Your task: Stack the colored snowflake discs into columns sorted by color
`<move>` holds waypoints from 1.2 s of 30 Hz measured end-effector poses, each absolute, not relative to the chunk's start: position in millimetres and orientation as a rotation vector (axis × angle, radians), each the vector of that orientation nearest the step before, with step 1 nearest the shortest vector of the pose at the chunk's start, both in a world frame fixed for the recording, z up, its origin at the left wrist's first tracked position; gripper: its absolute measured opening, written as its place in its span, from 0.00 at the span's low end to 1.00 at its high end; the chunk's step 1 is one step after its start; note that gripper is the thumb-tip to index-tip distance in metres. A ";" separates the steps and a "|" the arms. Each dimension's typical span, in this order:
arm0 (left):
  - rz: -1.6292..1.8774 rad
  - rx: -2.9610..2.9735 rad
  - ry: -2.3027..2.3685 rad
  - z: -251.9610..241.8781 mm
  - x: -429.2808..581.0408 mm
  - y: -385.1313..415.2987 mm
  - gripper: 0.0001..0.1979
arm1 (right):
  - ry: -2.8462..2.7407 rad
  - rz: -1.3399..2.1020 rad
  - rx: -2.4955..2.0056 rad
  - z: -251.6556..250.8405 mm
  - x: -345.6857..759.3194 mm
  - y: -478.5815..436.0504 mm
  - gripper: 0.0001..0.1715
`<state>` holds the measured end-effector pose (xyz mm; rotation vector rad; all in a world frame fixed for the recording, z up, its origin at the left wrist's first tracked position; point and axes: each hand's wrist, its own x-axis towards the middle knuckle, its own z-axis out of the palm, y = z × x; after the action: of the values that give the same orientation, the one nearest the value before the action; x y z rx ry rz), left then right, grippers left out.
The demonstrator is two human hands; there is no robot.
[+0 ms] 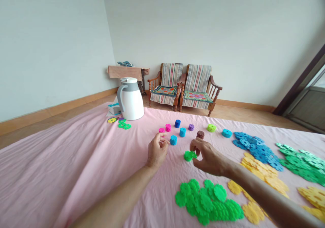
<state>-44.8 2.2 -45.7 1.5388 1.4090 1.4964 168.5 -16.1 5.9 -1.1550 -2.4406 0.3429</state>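
Note:
My right hand (209, 158) pinches a green snowflake disc (194, 154) between thumb and fingers, at the edge of a short green stack (187, 156). Loosely curled, with its fingers apart and nothing seen in them, my left hand (156, 150) hovers beside a light-blue stack (173, 140). Its fingertips partly cover a pink stack (161, 130). Just beyond the right hand's fingers stands a brown stack (200, 134). Loose green discs (203, 201) lie overlapping in a heap nearer to me.
Further stacks include dark blue (177, 123), purple (191, 127) and lime (211, 128). Blue discs (259, 148), yellow discs (264, 173) and teal-green discs (302, 162) spread to the right. A white jug (133, 101) stands at the back left of the pink cloth (101, 173), beside a small box (114, 108).

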 end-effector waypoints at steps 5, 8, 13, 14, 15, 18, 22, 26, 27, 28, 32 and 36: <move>1.492 1.551 1.412 -49.4 -46.1 4.1 0.13 | -2.424 0.296 -1.170 -1.1 155.2 -8.3 0.16; 1.488 1.555 1.410 -50.0 -46.5 4.0 0.13 | -2.415 0.328 -1.150 -4.3 156.3 -8.2 0.16; 1.488 1.545 1.397 -48.0 -46.5 3.1 0.14 | -2.297 0.312 -1.163 -3.5 177.1 -15.4 0.13; 1.490 1.540 1.395 -47.5 -46.3 3.0 0.14 | -2.275 0.297 -1.180 -2.0 183.2 -19.8 0.12; 1.493 1.535 1.393 -47.0 -46.1 2.9 0.14 | -2.274 0.294 -1.197 -0.1 189.9 -25.6 0.11; 1.494 1.523 1.388 -45.6 -45.3 2.8 0.13 | -2.399 0.390 -1.244 6.6 211.7 -49.2 0.10; 1.484 1.522 1.379 -44.8 -44.7 3.4 0.13 | -2.564 0.544 -1.344 14.0 235.9 -81.9 0.13; 1.474 1.527 1.373 -45.3 -45.8 4.7 0.13 | -2.596 0.587 -1.362 15.7 241.4 -98.9 0.17; 1.472 1.530 1.371 -45.4 -46.1 4.8 0.13 | -2.602 0.597 -1.350 15.2 239.8 -100.7 0.17; 1.469 1.534 1.368 -45.5 -46.4 4.8 0.13 | -2.608 0.604 -1.337 14.5 237.4 -101.8 0.17; 1.455 1.550 1.351 -45.0 -46.9 3.9 0.13 | -2.615 0.579 -1.339 12.1 226.5 -104.6 0.11; 1.453 1.555 1.350 -44.6 -46.8 3.0 0.13 | -2.629 0.497 -1.364 11.9 221.6 -105.2 0.07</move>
<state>-46.8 3.0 -44.6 1.5552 1.3501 1.4530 221.6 -105.2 11.9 -1.3643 -2.6289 0.4968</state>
